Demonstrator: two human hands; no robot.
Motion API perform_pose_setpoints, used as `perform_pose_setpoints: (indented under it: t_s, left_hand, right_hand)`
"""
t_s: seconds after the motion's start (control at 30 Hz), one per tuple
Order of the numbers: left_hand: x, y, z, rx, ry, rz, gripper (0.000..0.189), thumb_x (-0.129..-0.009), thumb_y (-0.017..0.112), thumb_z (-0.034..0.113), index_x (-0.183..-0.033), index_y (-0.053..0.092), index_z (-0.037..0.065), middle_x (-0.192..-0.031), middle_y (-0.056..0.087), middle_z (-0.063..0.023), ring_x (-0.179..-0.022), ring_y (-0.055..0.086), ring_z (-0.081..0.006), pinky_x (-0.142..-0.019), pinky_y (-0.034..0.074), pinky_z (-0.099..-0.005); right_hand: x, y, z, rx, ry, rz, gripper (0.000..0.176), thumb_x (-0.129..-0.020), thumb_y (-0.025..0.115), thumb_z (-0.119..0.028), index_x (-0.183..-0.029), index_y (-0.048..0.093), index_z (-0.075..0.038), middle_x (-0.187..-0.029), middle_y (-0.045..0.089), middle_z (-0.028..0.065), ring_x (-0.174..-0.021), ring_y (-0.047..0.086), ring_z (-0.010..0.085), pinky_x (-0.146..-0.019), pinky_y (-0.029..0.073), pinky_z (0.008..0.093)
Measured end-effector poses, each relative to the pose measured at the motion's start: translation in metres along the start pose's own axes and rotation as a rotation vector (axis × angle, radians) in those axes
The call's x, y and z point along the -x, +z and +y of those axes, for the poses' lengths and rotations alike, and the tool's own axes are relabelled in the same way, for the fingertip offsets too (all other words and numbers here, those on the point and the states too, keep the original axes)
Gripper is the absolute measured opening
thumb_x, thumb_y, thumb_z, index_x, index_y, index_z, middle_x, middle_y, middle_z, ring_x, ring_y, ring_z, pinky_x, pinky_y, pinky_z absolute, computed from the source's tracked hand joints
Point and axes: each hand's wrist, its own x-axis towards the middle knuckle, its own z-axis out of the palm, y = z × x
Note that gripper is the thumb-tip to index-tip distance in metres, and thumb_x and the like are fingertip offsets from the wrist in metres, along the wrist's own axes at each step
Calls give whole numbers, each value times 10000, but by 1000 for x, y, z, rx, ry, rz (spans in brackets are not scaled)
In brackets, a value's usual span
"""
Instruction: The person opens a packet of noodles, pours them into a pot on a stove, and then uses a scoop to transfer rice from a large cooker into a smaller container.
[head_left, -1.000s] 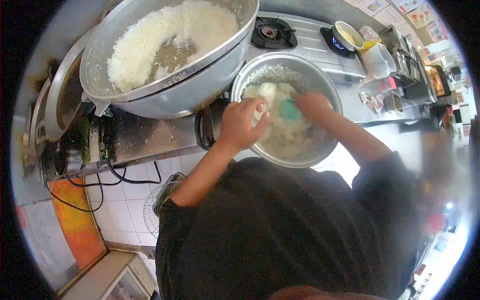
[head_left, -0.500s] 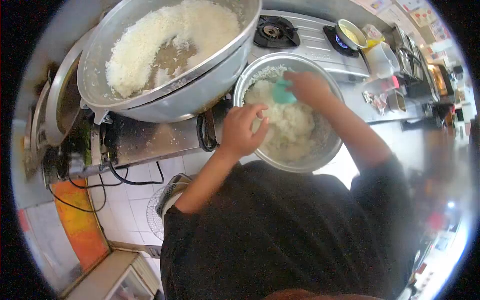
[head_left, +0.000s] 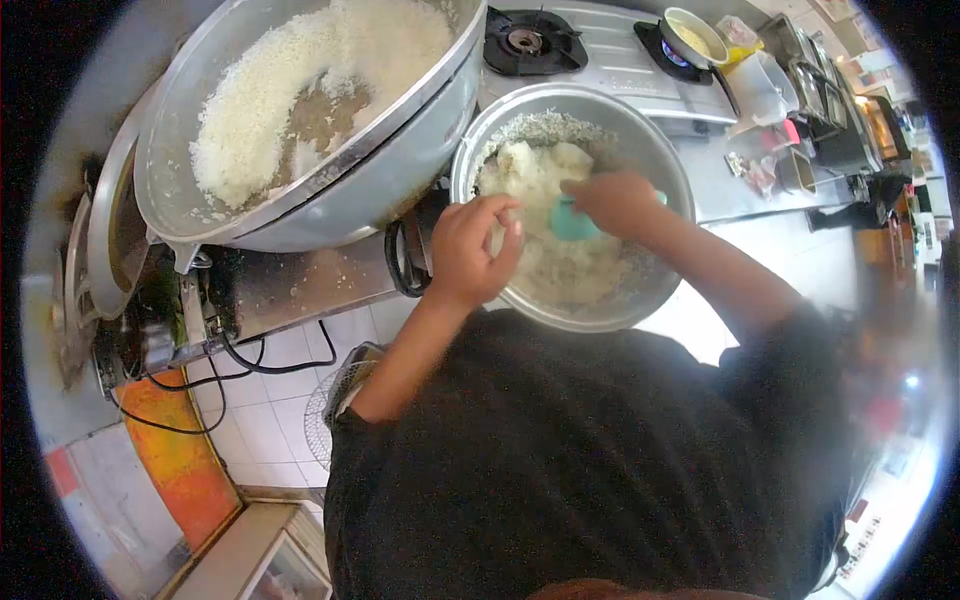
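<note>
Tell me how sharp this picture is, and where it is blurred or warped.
Head view: heavy fisheye, black corners, the big pan bowed; bowl, rice, left hand and right hand gripping the teal scraper are sharp; the right edge is smeared and washed out.

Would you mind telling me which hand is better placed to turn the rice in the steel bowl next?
The right hand, probably: it grips the teal paddle with its blade in the rice. The left hand sits at the rim of the steel bowl without a tool.
</note>
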Motion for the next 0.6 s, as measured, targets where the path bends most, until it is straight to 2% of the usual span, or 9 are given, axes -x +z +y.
perform_pose_setpoints:
  t_s: [0.13, 0.23, 0.33, 0.37, 0.47, 0.6]
  left_hand:
    - [3, 0, 1, 33, -49, -51, 252, -833, 677, 127, -1078, 658, 74, -785, 659, -28, -530, 524, -178, -635, 435, -350]
    - [1, 0, 1, -8, 39, -4, 254, -828, 678, 124, -1075, 650, 73, -783, 657, -23, -499, 508, -189, -633, 438, -364]
    - [3, 0, -3, -8, -2, -37, 254, -826, 679, 129, -1071, 645, 74, -779, 657, -20, -485, 503, -195, -630, 439, -369]
    - [3, 1, -2, -7, 12, -9, 252, -825, 679, 138, -1068, 646, 78, -774, 655, -20, -479, 501, -196, -625, 437, -366]
    - [0, 0, 1, 20, -24, -24, 243, -824, 681, 174, -1049, 649, 88, -785, 638, -50, -559, 550, -250, -632, 435, -400]
    - [0, -4, 4, 9, -31, -81, 242, -831, 674, 175, -1056, 645, 87, -790, 633, -57, -605, 580, -264, -648, 438, -402]
  right_hand:
    - [4, 10, -4, 29, -43, -84, 420, -954, 617, -363, -1351, 534, -250, -1024, 722, 150, -927, 716, 354, -758, 564, 491]
    - [-2, -8, -3, 96, -122, -50, 415, -950, 624, -356, -1337, 539, -234, -993, 724, 154, -911, 718, 355, -748, 563, 496]
    - [-9, -38, -19, -63, -98, 183, 416, -946, 622, -360, -1328, 539, -217, -992, 726, 157, -915, 716, 361, -753, 560, 503]
    - [-24, -31, -26, -54, -96, 190, 408, -947, 619, -359, -1319, 541, -211, -992, 726, 158, -917, 715, 365, -754, 558, 505]
    - [-47, 0, -34, -67, -67, 164, 390, -950, 611, -356, -1300, 543, -198, -993, 726, 167, -917, 712, 377, -755, 555, 509]
    - [-28, -16, -16, -124, -92, 112, 403, -955, 604, -345, -1328, 530, -213, -1001, 719, 193, -909, 712, 385, -751, 556, 508]
